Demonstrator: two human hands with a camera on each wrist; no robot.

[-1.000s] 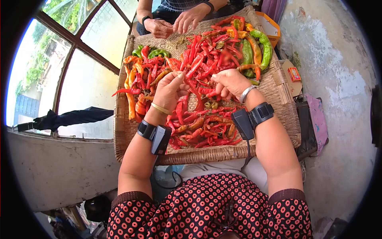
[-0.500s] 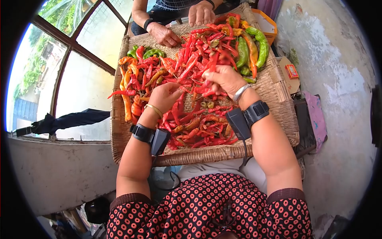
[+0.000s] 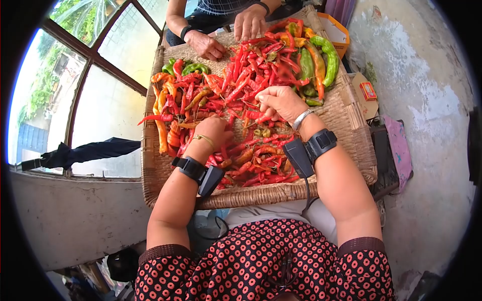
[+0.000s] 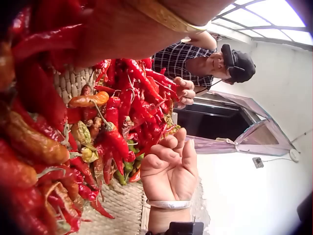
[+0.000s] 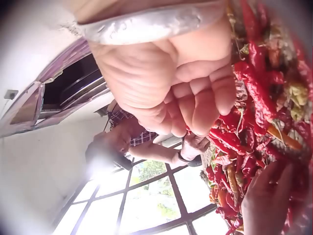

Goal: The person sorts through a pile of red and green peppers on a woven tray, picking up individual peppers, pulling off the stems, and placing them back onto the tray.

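Observation:
My left hand (image 3: 213, 131) reaches down into the near pile of red chili peppers (image 3: 251, 170), wrist bent. In the right wrist view the left hand (image 5: 266, 200) has its fingers among the red chilies (image 5: 257, 88); its fingertips are partly hidden, and I cannot tell whether they grip one. My right hand (image 3: 282, 104), with a silver bangle, is held over the middle of the heap, fingers curled in and thumb close to the forefinger. No pepper shows in the right hand (image 4: 171, 171) in the left wrist view.
A large woven tray (image 3: 359, 160) bears the chilies. Long green peppers (image 3: 330, 62) lie at its far right, orange ones (image 3: 161, 103) at its left. Across it, another person's hands (image 3: 206, 45) rest near the far edge. A window (image 3: 108, 90) and folded umbrella (image 3: 95, 150) are left.
My left hand has lowered into the near chilies. The red pepper seen at my right hand half a second ago is gone from it. The other person's hands moved apart.

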